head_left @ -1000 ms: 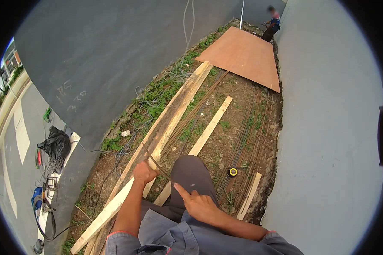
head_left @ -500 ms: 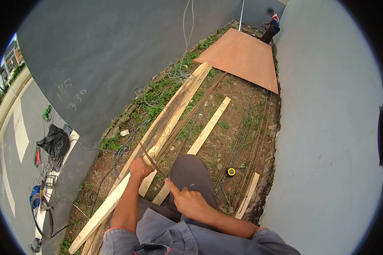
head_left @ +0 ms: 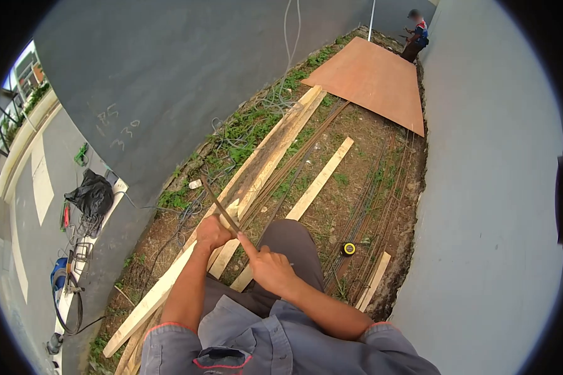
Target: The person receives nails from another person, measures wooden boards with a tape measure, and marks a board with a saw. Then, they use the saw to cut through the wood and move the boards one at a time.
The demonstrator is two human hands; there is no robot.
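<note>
1. L hand [head_left: 211, 232] fisted round a thin rod [head_left: 219, 204], which sticks up and away from it over the planks [head_left: 256, 172]. R hand [head_left: 269, 270] just beside, forefinger out and touching the rod's near end, other fingers curled.
2. Progress, my guess: early. Rod is in hand only, not tied or set anywhere.
3. Tape [head_left: 348, 249] lies on the dirt near the rebar [head_left: 372, 200], untouched.
4. Far end: plywood [head_left: 375, 81] flat on the ground, another person [head_left: 416, 28] behind it.

The thin, rusty brown metal rod [head_left: 218, 204] looks rough and matt; beside it, pale bare-wood planks [head_left: 256, 172] lie rough-sawn, beyond them smooth reddish plywood sheet [head_left: 372, 81].
</note>
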